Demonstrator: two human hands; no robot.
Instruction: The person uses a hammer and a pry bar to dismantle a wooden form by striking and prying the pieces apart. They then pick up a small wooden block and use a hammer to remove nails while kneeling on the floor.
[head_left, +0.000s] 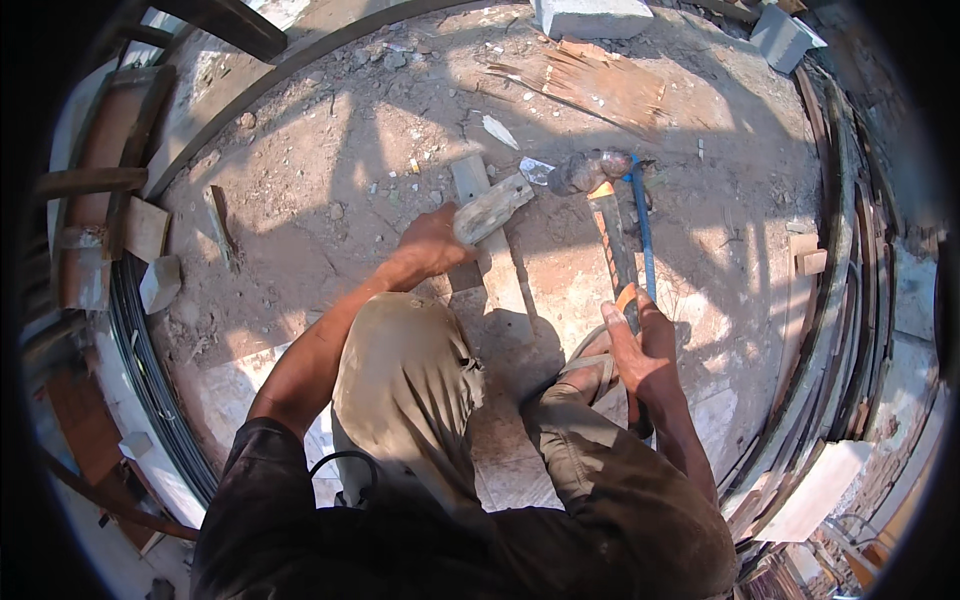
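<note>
My left hand [430, 243] is closed at the near end of a short, weathered wood block [495, 208]. The block lies slanted across a longer, narrow wooden plank [505, 285] on the ground; my fingertips are partly hidden behind it. In my right hand [642, 345], fingers wrap round the black and orange handle of a hammer [612, 230]. Its heavy, brownish head points away from me, right of the block and apart from it. Close along the hammer's right side runs a thin blue bar [643, 225], part of a tool whose kind I cannot make out.
Splintered plywood [605, 85] and a grey block [592, 17] lie at the far side. A wood scrap [221, 228] is on the dirt at left. Black rods [150, 370] line the left edge, long boards [840, 290] the right. My bent knee [405, 350] is beside my left forearm.
</note>
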